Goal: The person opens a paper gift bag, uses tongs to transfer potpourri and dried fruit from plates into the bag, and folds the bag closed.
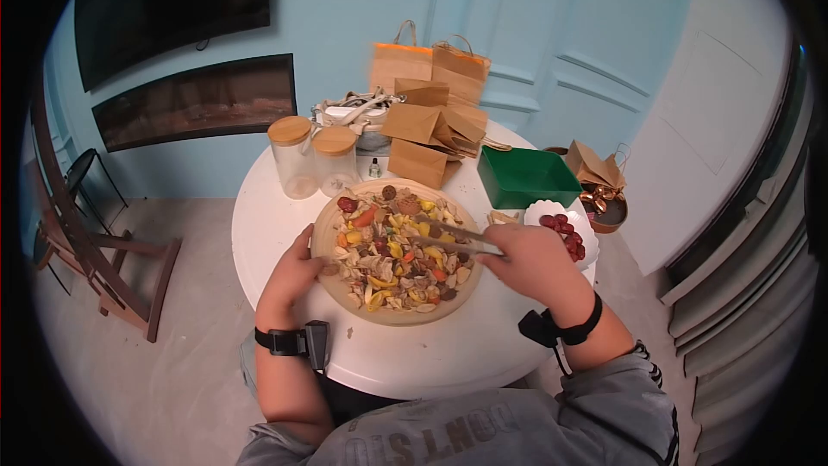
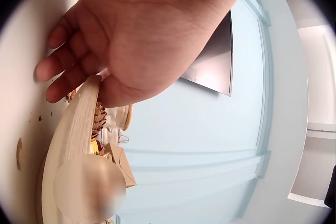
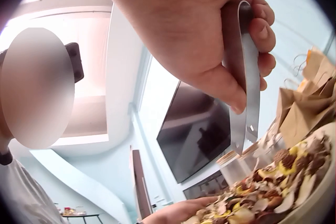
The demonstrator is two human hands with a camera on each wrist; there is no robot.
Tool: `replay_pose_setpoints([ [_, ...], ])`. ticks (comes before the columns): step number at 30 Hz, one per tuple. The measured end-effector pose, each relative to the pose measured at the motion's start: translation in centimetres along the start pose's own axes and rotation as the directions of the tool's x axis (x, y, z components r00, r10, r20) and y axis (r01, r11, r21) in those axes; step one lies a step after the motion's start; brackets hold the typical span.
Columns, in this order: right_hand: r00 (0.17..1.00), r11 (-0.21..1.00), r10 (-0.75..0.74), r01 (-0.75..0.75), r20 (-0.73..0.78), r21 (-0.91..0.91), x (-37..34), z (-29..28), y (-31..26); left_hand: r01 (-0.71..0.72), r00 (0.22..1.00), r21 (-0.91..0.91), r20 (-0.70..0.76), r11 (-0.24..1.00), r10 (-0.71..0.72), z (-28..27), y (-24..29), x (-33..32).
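Note:
A round pale wooden tray [image 1: 405, 320] holds a heap of potpourri [image 1: 392, 280]: dried petals, yellow and orange pieces, brown cones. My left hand [image 1: 291, 274] grips its left rim. In the left wrist view, the thumb lies inside the rim [image 2: 79, 124] and the fingers reach down its outer side. Metal tongs [image 3: 251, 77] are held by my right hand [image 1: 536, 266], thumb on one arm and fingers curled round the other. Their tips reach over the heap near the tray's middle, the two arms slightly apart in the head view, with no piece visible between them.
Behind the tray stand two wood-lidded jars [image 1: 335, 160], a small bottle [image 1: 374, 168], a bag [image 1: 362, 112] and brown paper bags [image 1: 423, 134]. To the right are a green box [image 1: 530, 174] and a white dish [image 1: 592, 237] of dark red fruit, on the white round table [image 1: 388, 362].

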State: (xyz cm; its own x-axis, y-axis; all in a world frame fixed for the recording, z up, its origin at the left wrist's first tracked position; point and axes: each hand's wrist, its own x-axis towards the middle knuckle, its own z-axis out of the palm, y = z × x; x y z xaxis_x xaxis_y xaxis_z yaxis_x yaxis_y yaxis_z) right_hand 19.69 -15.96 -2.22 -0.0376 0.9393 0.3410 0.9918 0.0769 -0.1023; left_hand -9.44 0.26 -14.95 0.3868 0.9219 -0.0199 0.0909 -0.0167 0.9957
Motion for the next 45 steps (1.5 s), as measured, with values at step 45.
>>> replay_pose_setpoints([
  [45,0.997,0.999,-0.003,0.006,0.077,-0.042,-0.3,-0.7,0.2,0.024,1.000,0.072,-0.004,0.997,-0.023,0.0,-0.3,0.0],
])
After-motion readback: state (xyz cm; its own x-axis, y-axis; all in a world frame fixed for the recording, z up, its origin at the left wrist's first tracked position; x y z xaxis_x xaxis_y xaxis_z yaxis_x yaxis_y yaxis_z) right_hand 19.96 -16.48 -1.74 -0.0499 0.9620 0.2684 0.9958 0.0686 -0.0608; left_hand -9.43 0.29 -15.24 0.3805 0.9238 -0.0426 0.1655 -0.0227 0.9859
